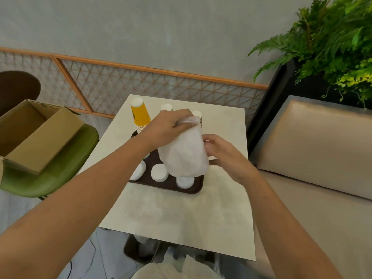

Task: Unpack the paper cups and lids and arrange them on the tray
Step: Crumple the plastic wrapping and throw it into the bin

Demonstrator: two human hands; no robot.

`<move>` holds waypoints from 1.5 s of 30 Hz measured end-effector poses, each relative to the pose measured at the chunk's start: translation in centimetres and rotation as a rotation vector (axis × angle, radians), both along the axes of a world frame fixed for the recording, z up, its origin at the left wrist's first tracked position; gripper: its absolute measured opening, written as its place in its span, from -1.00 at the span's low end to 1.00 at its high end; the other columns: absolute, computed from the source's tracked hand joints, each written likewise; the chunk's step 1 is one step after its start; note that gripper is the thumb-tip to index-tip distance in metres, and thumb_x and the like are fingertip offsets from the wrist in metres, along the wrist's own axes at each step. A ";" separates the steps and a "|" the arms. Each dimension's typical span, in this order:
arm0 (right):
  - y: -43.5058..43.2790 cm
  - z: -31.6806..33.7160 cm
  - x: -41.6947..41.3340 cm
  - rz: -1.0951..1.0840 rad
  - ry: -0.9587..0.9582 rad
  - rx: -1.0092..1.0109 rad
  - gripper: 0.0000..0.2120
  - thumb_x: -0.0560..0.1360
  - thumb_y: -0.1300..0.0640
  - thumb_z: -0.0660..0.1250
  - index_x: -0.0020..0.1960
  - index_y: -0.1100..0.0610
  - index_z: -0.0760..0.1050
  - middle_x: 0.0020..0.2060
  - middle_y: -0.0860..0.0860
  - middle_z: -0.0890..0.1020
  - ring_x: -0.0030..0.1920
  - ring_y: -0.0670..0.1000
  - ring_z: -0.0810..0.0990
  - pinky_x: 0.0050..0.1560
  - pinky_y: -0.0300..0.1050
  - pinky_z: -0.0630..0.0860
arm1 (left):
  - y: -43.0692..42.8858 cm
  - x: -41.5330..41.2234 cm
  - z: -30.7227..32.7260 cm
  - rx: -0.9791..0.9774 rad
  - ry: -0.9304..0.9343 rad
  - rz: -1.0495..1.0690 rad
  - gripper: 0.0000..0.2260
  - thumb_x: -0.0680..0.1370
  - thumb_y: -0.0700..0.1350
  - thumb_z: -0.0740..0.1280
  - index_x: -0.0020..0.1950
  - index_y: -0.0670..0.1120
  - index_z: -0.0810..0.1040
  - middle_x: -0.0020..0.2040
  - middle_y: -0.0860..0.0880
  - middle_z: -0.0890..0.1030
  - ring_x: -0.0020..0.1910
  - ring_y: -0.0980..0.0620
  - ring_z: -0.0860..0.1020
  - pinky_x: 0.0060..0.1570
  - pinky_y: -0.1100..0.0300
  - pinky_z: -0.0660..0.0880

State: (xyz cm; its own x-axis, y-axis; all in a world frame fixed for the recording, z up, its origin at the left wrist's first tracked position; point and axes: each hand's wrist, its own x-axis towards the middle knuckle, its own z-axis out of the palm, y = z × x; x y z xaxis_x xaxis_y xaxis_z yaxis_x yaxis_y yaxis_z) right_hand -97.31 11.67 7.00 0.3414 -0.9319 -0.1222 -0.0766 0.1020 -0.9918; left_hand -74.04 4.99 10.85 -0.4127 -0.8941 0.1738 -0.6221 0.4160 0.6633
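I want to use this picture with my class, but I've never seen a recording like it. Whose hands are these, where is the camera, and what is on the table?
There is no machine here. A person wears a camera on the head, looking down at the work. The left hand grips the top of a white plastic bag, and the right hand holds its side. Below, a dark tray on the pale table carries white lids. A yellow cup stack stands upside down at the far end. An open box sits on a green chair.
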 end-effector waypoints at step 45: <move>-3.4 0.0 1.0 0.037 0.251 -0.248 -0.54 0.24 0.42 0.10 -0.39 0.01 0.67 -0.12 0.12 0.55 -0.04 0.11 0.56 -0.06 -0.18 0.43 | 3.0 -0.8 -4.1 0.660 0.372 0.114 -0.60 0.48 0.21 0.50 0.03 -0.12 0.71 -0.04 -0.18 0.73 -0.07 -0.10 0.66 -0.01 -0.08 0.54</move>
